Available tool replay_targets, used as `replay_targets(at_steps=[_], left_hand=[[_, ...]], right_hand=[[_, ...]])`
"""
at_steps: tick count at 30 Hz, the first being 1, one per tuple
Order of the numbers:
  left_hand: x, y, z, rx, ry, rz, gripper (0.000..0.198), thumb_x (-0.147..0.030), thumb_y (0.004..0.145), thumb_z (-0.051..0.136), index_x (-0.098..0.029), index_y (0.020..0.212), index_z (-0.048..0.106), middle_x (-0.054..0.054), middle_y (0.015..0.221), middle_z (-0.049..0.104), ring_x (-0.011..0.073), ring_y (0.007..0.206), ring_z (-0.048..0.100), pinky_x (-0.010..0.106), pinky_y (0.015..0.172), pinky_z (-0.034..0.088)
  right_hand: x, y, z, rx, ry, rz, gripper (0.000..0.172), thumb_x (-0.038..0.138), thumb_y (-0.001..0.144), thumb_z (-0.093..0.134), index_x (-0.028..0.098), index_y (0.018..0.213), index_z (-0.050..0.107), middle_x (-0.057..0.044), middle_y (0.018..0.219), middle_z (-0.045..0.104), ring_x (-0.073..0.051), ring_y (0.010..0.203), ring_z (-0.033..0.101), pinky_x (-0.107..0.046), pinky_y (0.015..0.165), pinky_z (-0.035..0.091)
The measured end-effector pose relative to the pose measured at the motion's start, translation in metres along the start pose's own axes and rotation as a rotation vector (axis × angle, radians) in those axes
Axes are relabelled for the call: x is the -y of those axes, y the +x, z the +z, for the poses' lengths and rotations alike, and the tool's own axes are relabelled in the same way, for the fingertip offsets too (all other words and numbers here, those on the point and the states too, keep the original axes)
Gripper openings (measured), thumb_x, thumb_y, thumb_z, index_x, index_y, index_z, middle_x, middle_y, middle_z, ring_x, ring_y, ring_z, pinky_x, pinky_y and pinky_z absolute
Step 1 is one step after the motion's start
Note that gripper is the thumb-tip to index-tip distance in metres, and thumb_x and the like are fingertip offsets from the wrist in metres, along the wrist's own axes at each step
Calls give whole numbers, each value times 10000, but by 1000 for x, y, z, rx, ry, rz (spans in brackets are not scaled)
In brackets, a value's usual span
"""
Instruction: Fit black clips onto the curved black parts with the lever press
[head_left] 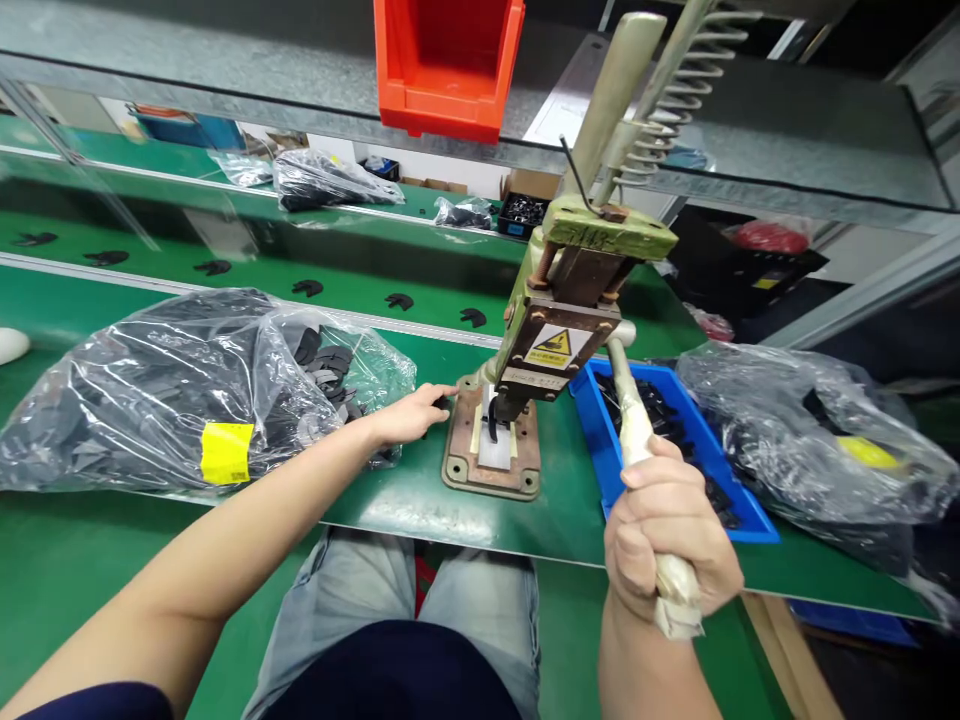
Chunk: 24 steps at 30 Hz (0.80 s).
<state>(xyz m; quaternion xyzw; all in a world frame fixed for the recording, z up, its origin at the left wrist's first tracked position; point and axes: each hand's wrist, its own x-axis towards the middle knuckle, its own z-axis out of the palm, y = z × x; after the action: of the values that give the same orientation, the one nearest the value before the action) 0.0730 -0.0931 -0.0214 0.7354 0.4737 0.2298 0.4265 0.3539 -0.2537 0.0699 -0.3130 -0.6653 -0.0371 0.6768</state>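
My right hand [667, 530] is wrapped round the tape-covered lever handle [636, 425] of a green hand press [570, 330]. On the press's base plate [491, 480], a curved black part [493, 420] stands on a pale metal block [495, 452], under the ram. My left hand [412, 412] is at the left edge of that base, index finger stretched towards its corner. A small dark piece [443, 403] shows between its finger and thumb; its shape is mostly hidden.
A clear bag of black parts [172, 390] lies on the left. On the right are a blue tray [600, 450] of black parts and another plastic bag [817, 430]. Curved black pieces [307, 288] lie in a row behind. A red bin [442, 110] sits on the shelf above.
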Motion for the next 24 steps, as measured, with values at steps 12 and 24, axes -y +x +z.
replay_targets(at_steps=[12, 24], left_hand=[[39, -30, 25, -217, 229, 296, 281, -277, 1081, 407, -208, 1258, 614, 119, 1243, 694, 250, 1196, 670, 443, 1085, 543], [9, -23, 5, -50, -515, -76, 459, -586, 966, 655, -144, 1074, 714, 116, 1039, 771, 232, 954, 750, 430, 979, 603]], right_hand=[[0, -1, 2, -28, 28, 3, 187, 167, 769, 704, 228, 645, 577, 44, 650, 616, -192, 777, 653, -604, 1012, 530], [-2, -2, 3, -40, 29, -14, 186, 177, 750, 712, 233, 642, 572, 47, 641, 610, -191, 760, 644, -616, 1000, 536]])
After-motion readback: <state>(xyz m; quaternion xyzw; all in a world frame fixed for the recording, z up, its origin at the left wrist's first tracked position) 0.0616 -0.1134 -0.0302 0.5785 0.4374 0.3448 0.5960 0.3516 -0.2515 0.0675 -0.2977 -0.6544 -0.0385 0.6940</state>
